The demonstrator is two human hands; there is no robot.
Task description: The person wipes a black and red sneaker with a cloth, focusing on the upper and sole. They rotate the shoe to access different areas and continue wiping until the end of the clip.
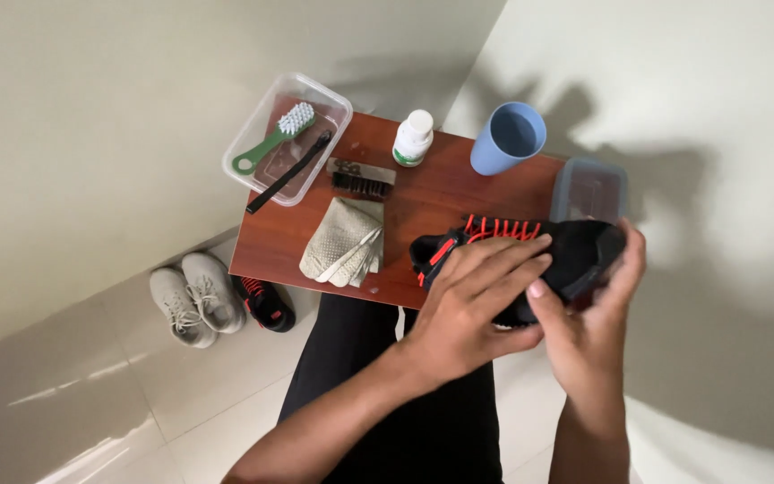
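Grasping a black shoe [575, 255] with red laces above the desk [441, 193] edge, both hands kept a closed grip: left hand [472, 305] over its top, right hand [589, 336] hiding its sole. Behind, a clear tub [338, 103] held a green brush [272, 143]; the blue cup's [508, 136] inside was unclear.

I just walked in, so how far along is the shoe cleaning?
Early, apparently. Both hands, left hand and right hand, hold the black shoe. The green brush lies in its clear container, the bottle stands capped, and the pale shoes wait on the floor.
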